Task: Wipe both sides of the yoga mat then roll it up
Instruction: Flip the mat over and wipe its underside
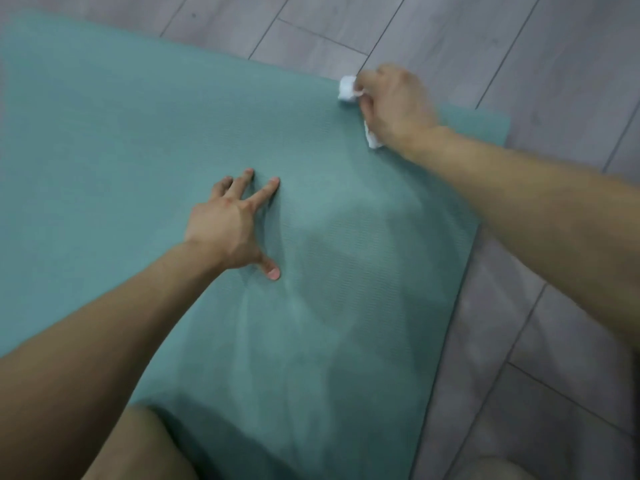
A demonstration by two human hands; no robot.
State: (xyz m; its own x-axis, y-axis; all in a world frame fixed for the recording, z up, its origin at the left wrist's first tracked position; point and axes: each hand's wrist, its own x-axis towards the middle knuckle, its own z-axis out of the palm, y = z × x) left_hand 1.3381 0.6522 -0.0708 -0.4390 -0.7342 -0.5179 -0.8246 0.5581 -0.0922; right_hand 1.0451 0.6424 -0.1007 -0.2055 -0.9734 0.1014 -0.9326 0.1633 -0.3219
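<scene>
A teal yoga mat (138, 140) lies flat on the floor and fills most of the view. My right hand (394, 102) grips a crumpled white wipe (347, 89) near the mat's far right corner, with the wipe against the mat's far edge. A second bit of the wipe shows below the hand. My left hand (230, 223) presses on the middle of the mat with fingers spread and thumb out. A paler streaked patch lies on the mat between the two hands.
Grey wood-look floor planks (536, 46) surround the mat at the back and right. My knee (138, 448) rests on the mat's near end at the bottom left. Another knee shows faintly at the bottom right on the floor.
</scene>
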